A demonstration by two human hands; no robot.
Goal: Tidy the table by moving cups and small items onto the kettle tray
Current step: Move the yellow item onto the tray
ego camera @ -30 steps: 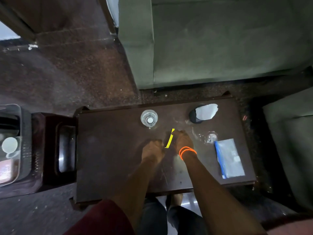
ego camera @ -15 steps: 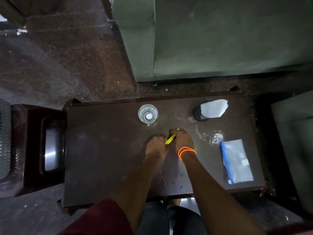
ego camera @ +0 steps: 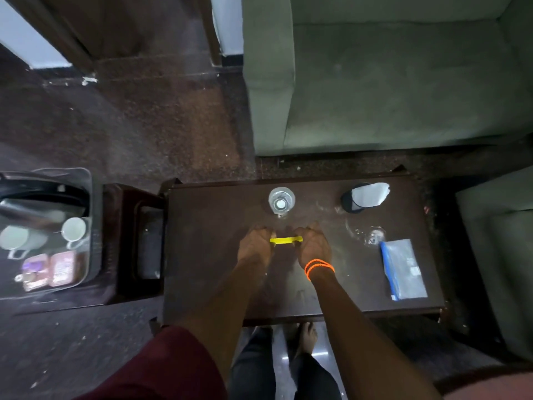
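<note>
Over the middle of the dark wooden table [ego camera: 213,255], my left hand [ego camera: 255,246] and my right hand [ego camera: 313,245] each pinch one end of a thin yellow strip [ego camera: 285,240], which lies level between them. A clear glass [ego camera: 281,200] stands just beyond my hands. A black cup [ego camera: 350,202] with white paper [ego camera: 370,194] in it stands at the back right. A blue-edged clear packet [ego camera: 403,269] lies at the right. The kettle tray [ego camera: 86,255] sits far left on a low stand, holding two white cups [ego camera: 74,228] and pink sachets [ego camera: 60,268].
A crumpled clear wrapper [ego camera: 372,233] lies near the packet. A green sofa [ego camera: 389,82] stands behind the table and another green seat [ego camera: 501,241] at the right. A dark side stand [ego camera: 135,241] separates the table from the tray. My bare foot [ego camera: 307,337] shows below the table's front edge.
The yellow strip has turned from upright in my right hand to level, now held at both ends. The view has swung so the tray shows again.
</note>
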